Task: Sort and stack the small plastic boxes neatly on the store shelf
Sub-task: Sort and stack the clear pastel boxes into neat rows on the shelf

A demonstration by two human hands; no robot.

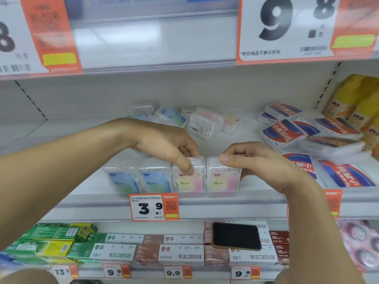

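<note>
Several small clear plastic boxes stand upright in a row at the front of the white shelf [98, 128]. Two have blue-green labels [121, 182] [156, 181], two have yellow-pink labels. My left hand [166, 144] grips the top of the third box [190, 182], thumb on its front. My right hand [254, 158] pinches the top of the fourth box [223, 181]. More clear boxes [202, 125] lie jumbled at the back of the shelf.
Flat boxes with red and blue labels [284, 134] lie in a loose pile at the right. Yellow packs [356, 99] stand at the far right. A black phone [235, 235] lies on toothpaste cartons [114, 252] on the shelf below. A 3.9 price tag [153, 208] hangs on the rail.
</note>
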